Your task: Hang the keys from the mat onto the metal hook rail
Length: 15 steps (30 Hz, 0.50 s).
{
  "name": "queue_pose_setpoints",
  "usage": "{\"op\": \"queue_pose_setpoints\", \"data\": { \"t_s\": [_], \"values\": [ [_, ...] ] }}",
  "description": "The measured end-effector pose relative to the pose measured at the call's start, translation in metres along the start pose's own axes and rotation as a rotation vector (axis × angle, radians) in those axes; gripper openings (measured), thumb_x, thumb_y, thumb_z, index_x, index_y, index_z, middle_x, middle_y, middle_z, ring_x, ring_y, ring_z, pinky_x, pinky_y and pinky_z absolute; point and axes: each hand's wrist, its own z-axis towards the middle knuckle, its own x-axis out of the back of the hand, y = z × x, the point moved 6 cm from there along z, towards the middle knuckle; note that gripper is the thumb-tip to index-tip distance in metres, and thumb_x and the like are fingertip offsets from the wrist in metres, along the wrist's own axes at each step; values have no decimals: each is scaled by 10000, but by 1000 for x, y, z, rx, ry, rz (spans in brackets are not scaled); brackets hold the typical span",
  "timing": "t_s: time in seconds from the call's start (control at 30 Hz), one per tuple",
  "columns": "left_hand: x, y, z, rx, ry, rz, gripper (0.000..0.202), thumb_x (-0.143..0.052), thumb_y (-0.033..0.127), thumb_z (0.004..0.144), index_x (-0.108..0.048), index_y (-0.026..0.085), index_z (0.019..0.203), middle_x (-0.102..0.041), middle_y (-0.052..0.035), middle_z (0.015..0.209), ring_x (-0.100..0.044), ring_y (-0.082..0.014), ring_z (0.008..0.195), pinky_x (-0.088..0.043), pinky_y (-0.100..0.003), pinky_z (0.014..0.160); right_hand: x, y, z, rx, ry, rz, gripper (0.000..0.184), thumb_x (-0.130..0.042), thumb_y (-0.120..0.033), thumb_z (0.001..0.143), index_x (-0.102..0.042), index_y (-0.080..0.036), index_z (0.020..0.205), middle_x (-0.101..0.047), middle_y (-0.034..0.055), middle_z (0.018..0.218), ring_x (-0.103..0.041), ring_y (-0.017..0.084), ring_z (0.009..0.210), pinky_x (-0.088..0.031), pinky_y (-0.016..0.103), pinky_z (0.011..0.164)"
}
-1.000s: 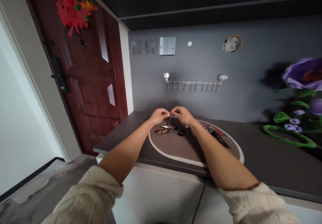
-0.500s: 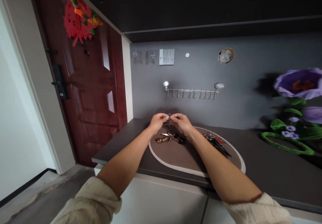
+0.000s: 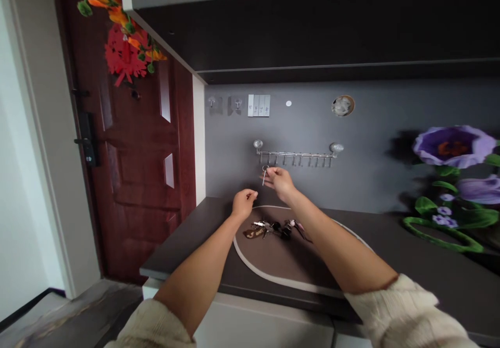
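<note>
My right hand pinches a key on a ring just below the left end of the metal hook rail. The key hangs down from the fingertips. Lower and to the left, my left hand is closed with thumb and forefinger together; what they hold, if anything, is too small to make out. Below the hands, a bunch of keys with a brown tag lies on the oval brown mat. My right forearm hides the mat's right part.
A dark shelf overhangs the counter. Two clear stick-on hooks, a labelled switch plate and a stuffed round hole are on the wall. Purple fabric flowers stand at right, a red door at left.
My right hand has risen with the ringed key toward the rail, parting from my left hand, which stays lower. The view has tilted upward.
</note>
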Motion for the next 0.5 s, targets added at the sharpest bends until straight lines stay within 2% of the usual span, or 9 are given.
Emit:
{"op": "queue_pose_setpoints", "data": {
  "t_s": [0.17, 0.33, 0.5],
  "values": [
    [1, -8, 3, 9, 20, 57, 225, -467, 309, 739, -605, 136, 693, -606, -26, 630, -527, -113, 593, -376, -228, 587, -15, -6, 23, -91, 64, 133, 118, -416, -148, 805, -449, -155, 692, -519, -6, 605, -591, 94, 586, -482, 255, 620],
    [3, -6, 3, -4, 20, 141, 228, -460, 304, 749, -610, 142, 692, -616, -30, 651, -521, -116, 593, -363, -230, 583, -19, 4, 39, -158, 187, 166, 126, -413, -122, 805, -457, -158, 692, -481, -34, 516, -554, 68, 513, -500, 242, 606],
    [5, -1, 2, -43, 27, 218, 217, -461, 283, 762, -619, 150, 697, -633, -39, 702, -523, -120, 632, -361, -235, 619, -20, 13, 47, -184, 242, 170, 132, -422, -122, 801, -459, -162, 682, -468, -32, 500, -529, 58, 495, -514, 217, 580]
  ]
}}
